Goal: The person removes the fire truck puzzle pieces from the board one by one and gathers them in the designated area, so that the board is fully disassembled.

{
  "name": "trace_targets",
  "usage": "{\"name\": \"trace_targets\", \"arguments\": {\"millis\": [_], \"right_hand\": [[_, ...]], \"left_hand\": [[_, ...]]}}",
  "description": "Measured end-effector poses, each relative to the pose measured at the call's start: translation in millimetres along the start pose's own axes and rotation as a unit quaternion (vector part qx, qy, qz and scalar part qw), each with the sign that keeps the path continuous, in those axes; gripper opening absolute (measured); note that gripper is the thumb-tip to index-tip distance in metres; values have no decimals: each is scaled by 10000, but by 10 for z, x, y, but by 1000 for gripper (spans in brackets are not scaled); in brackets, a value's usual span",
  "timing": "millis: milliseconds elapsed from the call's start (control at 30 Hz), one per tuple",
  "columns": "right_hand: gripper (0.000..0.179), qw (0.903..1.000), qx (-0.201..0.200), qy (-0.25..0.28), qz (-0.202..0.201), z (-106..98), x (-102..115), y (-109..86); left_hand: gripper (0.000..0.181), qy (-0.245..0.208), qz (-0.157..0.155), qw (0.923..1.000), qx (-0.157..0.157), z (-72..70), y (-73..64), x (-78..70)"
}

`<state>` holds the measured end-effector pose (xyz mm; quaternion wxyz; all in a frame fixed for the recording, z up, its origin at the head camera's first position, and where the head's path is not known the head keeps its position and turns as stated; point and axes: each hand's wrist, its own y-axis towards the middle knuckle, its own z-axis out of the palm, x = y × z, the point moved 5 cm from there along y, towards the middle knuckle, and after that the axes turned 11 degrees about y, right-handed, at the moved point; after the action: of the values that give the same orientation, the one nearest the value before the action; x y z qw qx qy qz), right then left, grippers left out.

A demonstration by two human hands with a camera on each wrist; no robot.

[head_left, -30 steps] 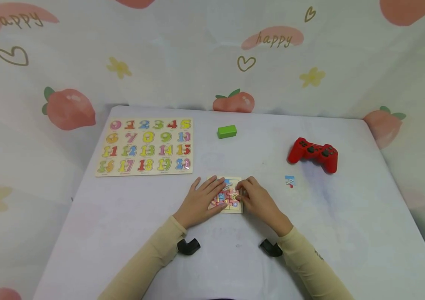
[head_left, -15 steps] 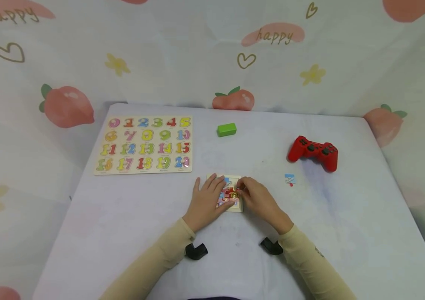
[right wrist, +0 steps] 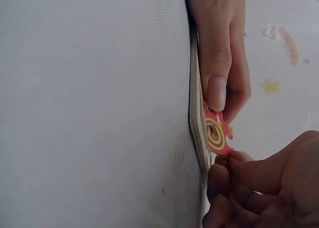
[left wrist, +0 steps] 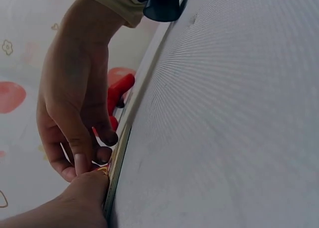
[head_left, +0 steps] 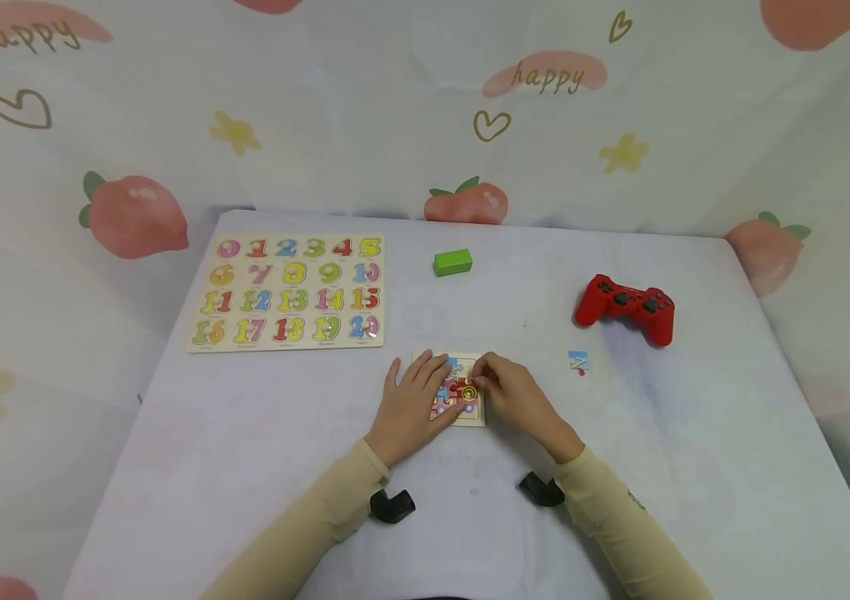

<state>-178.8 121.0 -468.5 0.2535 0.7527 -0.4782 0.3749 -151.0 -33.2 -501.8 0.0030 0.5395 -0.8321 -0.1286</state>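
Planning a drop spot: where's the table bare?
Bare table: left of the left sleeve, nearer than the number board; right of the right sleeve, nearer than the controller; between green block and controller. Crowded: the puzzle, with the left hand and right hand at it.

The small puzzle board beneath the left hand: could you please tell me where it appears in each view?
Head: the small puzzle board sits just below centre, partly covered by the left hand.
Left wrist: its edge slants through the lower half, left of centre.
Right wrist: its edge stands nearly upright, right of centre.
Shared landmark: the right hand.
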Motion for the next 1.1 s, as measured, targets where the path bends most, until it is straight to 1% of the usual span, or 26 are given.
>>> {"name": "trace_targets", "arguments": {"millis": [100, 200, 333, 400, 567, 767, 900, 1000, 1100], "right_hand": [[5, 9999, -16, 158, 4, -22, 0, -2], [4, 9994, -23, 314, 123, -57, -16, -4], [4, 9978, -108, 494, 434, -150, -59, -8], [4, 9962, -166, 575, 635, -225, -96, -26], [4, 9924, -319, 619, 1017, -485, -230, -147], [6, 9901, -370, 384, 1298, -884, -453, -367], [9, 9886, -420, 190, 1431, -1119, -576, -517], [9, 9887, -417, 73, 1437, -1238, -646, -606], [9, 9890, -327, -12, 1441, -1301, -728, -668]], "left_hand": [[65, 23, -14, 10000, 28, 5, 9, -4], [64, -5, -20, 10000, -10, 8, 15, -7], [64, -51, -29, 10000, -27, 16, 21, -6], [64, -42, -48, 10000, 54, 25, 24, -4], [64, -44, -52, 9999, 96, 19, 24, -2], [63, -131, -49, 9999, 32, 6, 9, 4], [64, -90, -45, 9999, 8, 40, 1, 15], [64, -76, -46, 10000, 35, 73, 0, 21], [65, -93, -44, 9999, 93, 91, 0, 21]]}}
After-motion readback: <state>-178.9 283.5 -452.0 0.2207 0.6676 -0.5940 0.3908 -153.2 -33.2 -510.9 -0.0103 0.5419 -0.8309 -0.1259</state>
